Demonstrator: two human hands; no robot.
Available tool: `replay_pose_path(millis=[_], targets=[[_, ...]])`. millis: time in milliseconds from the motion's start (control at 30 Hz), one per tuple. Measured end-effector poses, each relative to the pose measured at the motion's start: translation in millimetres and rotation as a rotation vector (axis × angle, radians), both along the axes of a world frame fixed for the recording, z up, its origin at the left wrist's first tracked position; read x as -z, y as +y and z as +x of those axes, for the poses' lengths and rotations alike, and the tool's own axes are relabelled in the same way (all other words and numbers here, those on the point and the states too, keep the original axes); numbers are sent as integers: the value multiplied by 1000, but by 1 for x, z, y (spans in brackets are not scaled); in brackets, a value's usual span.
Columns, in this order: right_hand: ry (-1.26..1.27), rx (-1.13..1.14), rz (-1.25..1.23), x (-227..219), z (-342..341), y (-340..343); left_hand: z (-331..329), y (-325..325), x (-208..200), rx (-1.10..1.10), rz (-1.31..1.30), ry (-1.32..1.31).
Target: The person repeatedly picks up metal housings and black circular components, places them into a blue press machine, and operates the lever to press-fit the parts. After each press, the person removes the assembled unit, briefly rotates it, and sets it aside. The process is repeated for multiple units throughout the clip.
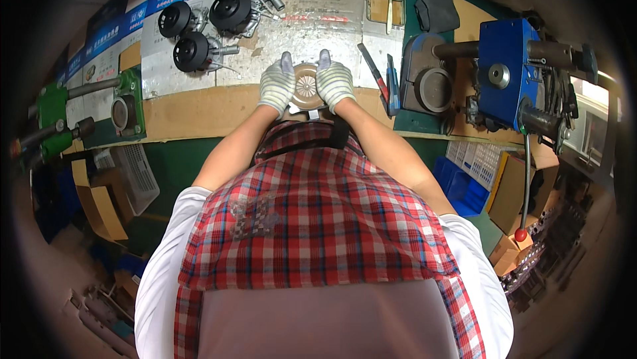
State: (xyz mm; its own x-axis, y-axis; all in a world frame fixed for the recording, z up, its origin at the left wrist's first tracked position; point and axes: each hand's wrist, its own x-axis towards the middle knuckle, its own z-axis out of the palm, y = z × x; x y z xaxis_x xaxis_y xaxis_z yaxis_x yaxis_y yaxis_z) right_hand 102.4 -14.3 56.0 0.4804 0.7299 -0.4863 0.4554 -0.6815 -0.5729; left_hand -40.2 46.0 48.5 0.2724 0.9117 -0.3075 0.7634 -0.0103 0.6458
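Note:
A round, brownish metal part [305, 85] with a slotted, fan-like centre is at the near edge of the workbench, in front of my body. My left hand [277, 84], in a striped white work glove, grips its left side with the thumb pointing away from me. On the opposite side my right hand [335, 83], gloved the same way, holds it too. The fingers of both hands are mostly hidden under or behind the part. A pale metal piece [314, 114] shows just below it, partly covered.
Several black-and-silver motor assemblies [193, 52] stand at the far left. Two utility knives [393, 85] lie right of my hands, near a blue arbor press [499, 73]. A tray [377, 10] with a brush and a dark cloth [436, 4] are farther back. A green press [129, 103] stands left.

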Motion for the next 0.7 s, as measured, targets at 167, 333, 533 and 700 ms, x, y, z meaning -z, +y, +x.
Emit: replay_pose_path(millis=[167,333,533,700], targets=[[-121,-87,3,10,-2,1,-4,1,10,-63,-67,-123],[55,6,-121,-9,5,7,-6,11,12,27,-68,-55],[787,301,113,-106,45,4,-39,42,-25,-305,-824,-1209],[1048,293,424,-170,41,6,-40,21,-70,415,-445,-950]])
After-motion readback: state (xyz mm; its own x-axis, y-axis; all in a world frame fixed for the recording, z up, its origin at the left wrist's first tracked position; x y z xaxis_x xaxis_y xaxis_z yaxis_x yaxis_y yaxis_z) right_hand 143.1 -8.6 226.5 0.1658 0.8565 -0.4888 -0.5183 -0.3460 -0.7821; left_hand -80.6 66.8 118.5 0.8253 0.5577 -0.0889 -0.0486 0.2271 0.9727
